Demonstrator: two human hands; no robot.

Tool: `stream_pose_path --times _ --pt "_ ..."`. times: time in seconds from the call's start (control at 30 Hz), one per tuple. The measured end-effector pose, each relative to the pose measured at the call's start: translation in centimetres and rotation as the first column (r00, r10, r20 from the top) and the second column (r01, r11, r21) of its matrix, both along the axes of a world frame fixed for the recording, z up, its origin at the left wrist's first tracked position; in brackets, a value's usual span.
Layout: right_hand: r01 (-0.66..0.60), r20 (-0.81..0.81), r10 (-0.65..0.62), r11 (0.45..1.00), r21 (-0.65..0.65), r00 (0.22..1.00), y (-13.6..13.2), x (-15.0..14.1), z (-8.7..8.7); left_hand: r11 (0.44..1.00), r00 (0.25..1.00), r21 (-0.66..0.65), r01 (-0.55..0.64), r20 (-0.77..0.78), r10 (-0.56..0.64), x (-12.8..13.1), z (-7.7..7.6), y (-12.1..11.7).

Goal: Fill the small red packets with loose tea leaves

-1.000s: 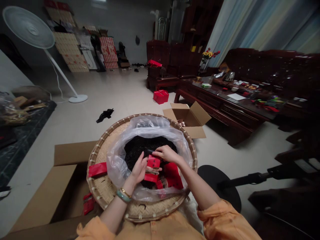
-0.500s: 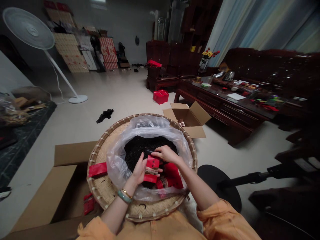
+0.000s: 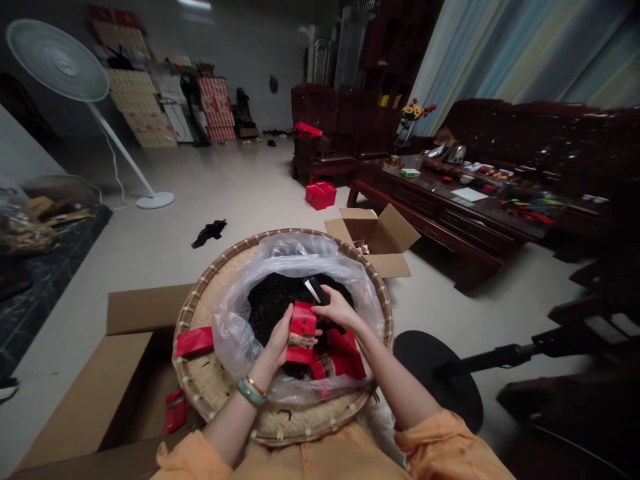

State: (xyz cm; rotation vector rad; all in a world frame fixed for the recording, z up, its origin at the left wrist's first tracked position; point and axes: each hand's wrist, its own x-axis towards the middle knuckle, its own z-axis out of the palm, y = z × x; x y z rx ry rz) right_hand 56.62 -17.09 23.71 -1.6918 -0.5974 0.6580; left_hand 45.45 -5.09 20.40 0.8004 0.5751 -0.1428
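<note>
My left hand (image 3: pixel 281 340) is closed around a small red packet (image 3: pixel 302 331) with dark print and a patterned band, held upright over a clear plastic bag (image 3: pixel 235 333). Loose dark stuff like tea leaves (image 3: pixel 270 310) fills the bag. Just above the packet's top edge, my right hand (image 3: pixel 336 308) grips a small black tool with a pale face (image 3: pixel 315 291); its exact kind I cannot make out. More red packets (image 3: pixel 345 357) lie inside the bag, below my right wrist. The bag stands on a round woven bamboo tray (image 3: pixel 200 300).
Another red packet (image 3: pixel 195 341) lies on the tray's left side. An open cardboard box (image 3: pixel 125 373) at left holds red packets; another box (image 3: pixel 385 240) stands beyond the tray. A black round stand base (image 3: pixel 435 373) is at right, a white fan (image 3: pixel 155 200) at far left.
My right hand has lifted slightly from the packet's top edge, and the black tool in it has tilted up into view. The packet stays in my left hand, shifted slightly.
</note>
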Motion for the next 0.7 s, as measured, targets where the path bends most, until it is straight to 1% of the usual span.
stream_pose_path --times 0.07,0.13,0.17,0.23,0.3,0.33,0.4,0.43,0.47,0.5,0.53,0.6,0.67,0.7 --pt "-0.009 -0.026 0.009 1.000 -0.006 1.000 0.1 -0.3 -0.1 0.994 0.995 0.077 -0.081 0.063 0.076 0.3 0.0 -0.1" --pt "-0.022 -0.052 0.021 1.000 -0.004 0.998 0.3 -0.5 -0.2 0.963 0.970 0.172 -0.208 0.161 0.181 0.6 -0.2 -0.2" --pt "-0.024 -0.063 0.024 1.000 -0.002 0.998 0.4 -0.5 -0.3 0.946 0.958 0.206 -0.252 0.191 0.213 0.7 -0.4 -0.2" --pt "-0.022 -0.084 0.023 1.000 0.004 0.996 0.4 -0.5 -0.3 0.934 0.954 0.229 -0.273 0.191 0.232 0.9 -0.6 0.0" --pt "-0.013 -0.107 0.015 1.000 0.017 0.994 0.4 -0.5 -0.4 0.950 0.964 0.189 -0.248 0.145 0.223 0.9 -0.7 0.3" --pt "-0.005 -0.120 0.008 1.000 0.027 0.993 0.4 -0.4 -0.4 0.970 0.976 0.139 -0.201 0.108 0.187 0.8 -0.7 0.4" --pt "0.034 -0.147 -0.026 0.998 0.049 0.989 0.3 -0.3 -0.6 0.999 0.998 -0.024 -0.037 0.045 0.038 0.6 -0.7 0.5" --pt "0.061 -0.156 -0.051 0.997 0.056 0.986 0.2 -0.2 -0.7 0.991 0.998 -0.119 0.057 0.035 -0.053 0.5 -0.7 0.5" --pt "0.090 -0.167 -0.079 0.994 0.061 0.983 0.2 -0.2 -0.8 0.970 0.991 -0.201 0.135 0.044 -0.129 0.4 -0.8 0.4" --pt "0.113 -0.183 -0.099 0.991 0.067 0.978 0.1 0.0 -0.9 0.949 0.983 -0.258 0.181 0.060 -0.171 0.2 -0.7 0.2" --pt "0.131 -0.207 -0.113 0.988 0.078 0.972 0.0 0.1 -1.1 0.938 0.981 -0.287 0.195 0.070 -0.182 0.1 -0.6 0.2" --pt "0.162 -0.263 -0.126 0.980 0.119 0.957 -0.3 0.6 -1.3 0.949 0.987 -0.274 0.158 0.062 -0.147 -0.3 0.2 0.5" --pt "0.211 -0.307 -0.150 0.962 0.176 0.940 -0.7 1.3 -1.6 0.977 0.996 -0.206 0.045 0.090 -0.027 -0.9 1.7 1.8" --pt "0.240 -0.317 -0.169 0.950 0.201 0.933 -0.9 1.6 -1.8 0.985 0.986 -0.168 -0.044 0.151 0.070 -1.2 2.7 2.7"
